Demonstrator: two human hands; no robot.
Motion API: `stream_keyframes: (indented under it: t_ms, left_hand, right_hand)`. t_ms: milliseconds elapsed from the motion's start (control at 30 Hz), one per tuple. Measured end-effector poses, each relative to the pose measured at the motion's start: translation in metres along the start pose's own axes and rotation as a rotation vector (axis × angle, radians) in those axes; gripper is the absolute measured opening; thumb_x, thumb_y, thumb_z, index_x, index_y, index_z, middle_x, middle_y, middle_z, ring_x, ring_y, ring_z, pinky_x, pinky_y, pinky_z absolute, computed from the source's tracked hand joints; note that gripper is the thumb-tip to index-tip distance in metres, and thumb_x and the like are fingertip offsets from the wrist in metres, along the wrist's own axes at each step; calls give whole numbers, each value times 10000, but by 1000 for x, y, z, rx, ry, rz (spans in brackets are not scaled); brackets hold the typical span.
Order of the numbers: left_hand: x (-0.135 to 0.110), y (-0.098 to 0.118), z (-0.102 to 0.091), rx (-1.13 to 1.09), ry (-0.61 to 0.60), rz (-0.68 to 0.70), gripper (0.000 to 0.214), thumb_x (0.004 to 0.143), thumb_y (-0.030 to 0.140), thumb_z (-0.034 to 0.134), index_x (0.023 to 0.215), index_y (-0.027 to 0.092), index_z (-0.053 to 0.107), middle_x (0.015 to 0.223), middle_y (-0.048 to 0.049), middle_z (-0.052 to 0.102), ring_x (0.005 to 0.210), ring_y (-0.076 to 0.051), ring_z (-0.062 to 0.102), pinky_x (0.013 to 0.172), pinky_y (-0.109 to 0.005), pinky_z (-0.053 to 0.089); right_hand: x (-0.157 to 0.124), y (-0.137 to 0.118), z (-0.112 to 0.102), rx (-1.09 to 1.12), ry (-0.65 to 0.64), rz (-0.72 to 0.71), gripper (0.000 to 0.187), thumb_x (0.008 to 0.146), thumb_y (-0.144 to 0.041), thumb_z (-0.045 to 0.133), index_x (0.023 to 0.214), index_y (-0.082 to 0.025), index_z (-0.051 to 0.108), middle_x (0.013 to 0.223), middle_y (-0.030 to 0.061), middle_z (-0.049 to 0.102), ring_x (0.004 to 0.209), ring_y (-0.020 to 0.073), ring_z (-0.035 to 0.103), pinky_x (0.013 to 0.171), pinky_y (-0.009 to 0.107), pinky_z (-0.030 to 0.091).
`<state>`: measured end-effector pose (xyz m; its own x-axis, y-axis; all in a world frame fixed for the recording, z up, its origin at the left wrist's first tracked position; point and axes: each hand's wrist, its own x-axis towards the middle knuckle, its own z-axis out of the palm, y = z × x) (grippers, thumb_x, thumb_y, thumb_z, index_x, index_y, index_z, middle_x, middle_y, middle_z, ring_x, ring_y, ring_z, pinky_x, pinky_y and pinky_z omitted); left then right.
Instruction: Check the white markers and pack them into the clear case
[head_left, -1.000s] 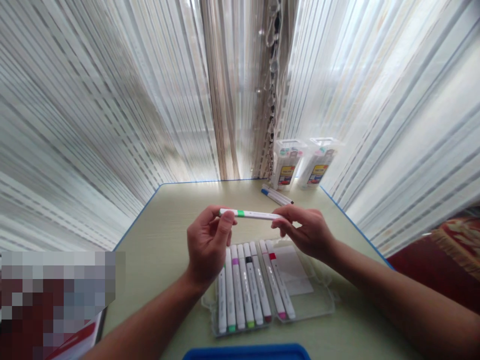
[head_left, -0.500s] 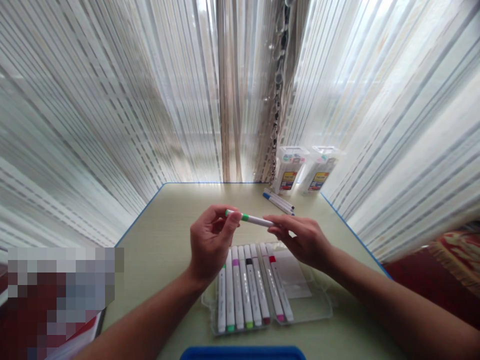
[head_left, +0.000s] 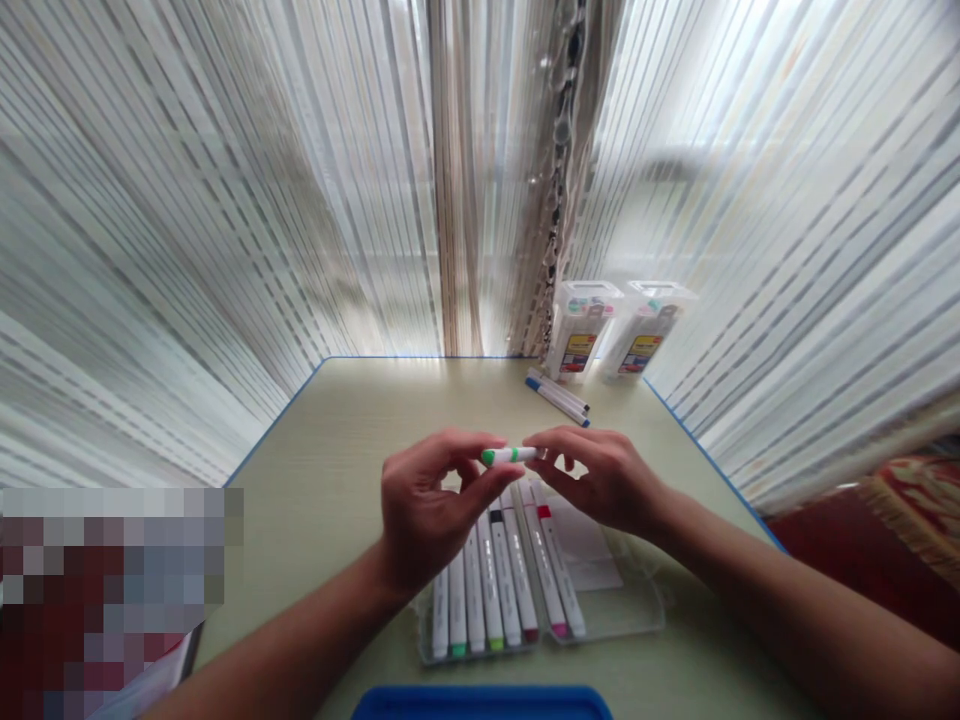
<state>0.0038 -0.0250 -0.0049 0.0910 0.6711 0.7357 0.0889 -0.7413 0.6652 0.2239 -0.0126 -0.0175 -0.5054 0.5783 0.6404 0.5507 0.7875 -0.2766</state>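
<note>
A white marker with a green band [head_left: 508, 455] lies level between both my hands, above an open clear case [head_left: 630, 610]. My left hand [head_left: 427, 510] pinches its left end with thumb and fingers. My right hand [head_left: 600, 475] pinches its right end. The case below holds several white markers [head_left: 495, 585] side by side, with green, purple, black and red marks. Part of the case's right half shows bare.
Two clear marker boxes [head_left: 581, 330] [head_left: 645, 325] stand at the table's far right by the curtain. Loose markers [head_left: 559, 397] lie before them. A blue object [head_left: 480, 703] sits at the near edge. Striped curtains surround the table [head_left: 337, 430].
Both hands have come closer together and a little lower, so less of the green-banded marker shows between them. The marker has gone from slightly tilted to level.
</note>
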Motion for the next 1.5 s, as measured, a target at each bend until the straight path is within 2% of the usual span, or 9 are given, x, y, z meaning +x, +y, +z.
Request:
stream_keyframes:
  t_ms: [200,500,667,767,900,1067,1200,1367,1500]
  left_hand:
    - [2,9,1,42,-43,131,230,710,148,871,904,134,748,720,-13,741,520,-55,596,526,-160,513]
    - [0,10,1,27,-71,64,199,723,147,854,902,178,772,750,-33,768,500,-91,612,529,-217,526]
    - [-2,10,2,7,-59,4,188,721,145,853,884,179,767,743,-31,759,505,-92,611,521,-217,518]
    - [-4,8,3,-68,-31,-113,134,800,157,787,923,171,733,771,-26,732,513,-79,605,498,-200,497]
    - [1,-2,4,-300,101,-396,99,920,264,649,938,168,667,717,10,617,445,-56,517,394,-181,383]
    - [15,-23,3,-547,254,-646,103,841,249,664,831,153,629,677,19,578,428,-57,484,393,-176,334]
    - [21,-29,-1,-636,359,-745,108,752,202,691,780,147,602,634,40,538,394,-51,441,384,-178,297]
    - [23,-25,-6,-707,391,-865,66,780,174,654,790,157,591,560,45,498,395,-59,396,409,-187,302]
    - [22,-22,-6,-746,403,-897,32,802,140,626,800,151,597,589,37,503,406,-56,386,421,-194,301]
  right_hand:
    - [1,-2,0,19,1,-14,99,960,-187,614,1029,-148,672,908,86,769,709,142,716,635,234,548]
    - [4,-4,-1,32,4,-20,129,962,-174,583,1046,-154,678,917,98,775,721,159,728,630,250,584]
    - [2,-2,0,-11,13,10,121,941,-191,632,1019,-131,703,897,100,773,715,167,729,633,257,575]
    - [1,-1,1,-11,22,73,139,922,-217,679,1023,-129,718,811,67,751,617,141,686,559,241,541]
    - [2,-3,-2,30,147,86,145,912,-229,712,1036,-155,726,753,34,736,581,120,662,547,227,543]
    - [4,-9,-5,105,275,96,219,900,-236,728,1111,-183,698,773,19,738,596,118,678,562,226,576]
    - [4,-5,-3,194,258,89,286,896,-241,730,1158,-152,655,819,28,737,567,94,660,556,208,575]
    - [4,-2,-1,159,262,54,243,914,-250,701,1128,-145,653,806,19,732,522,74,626,542,198,550]
    - [4,-3,-1,150,268,40,197,933,-259,675,1096,-152,654,779,7,718,514,74,613,532,197,526]
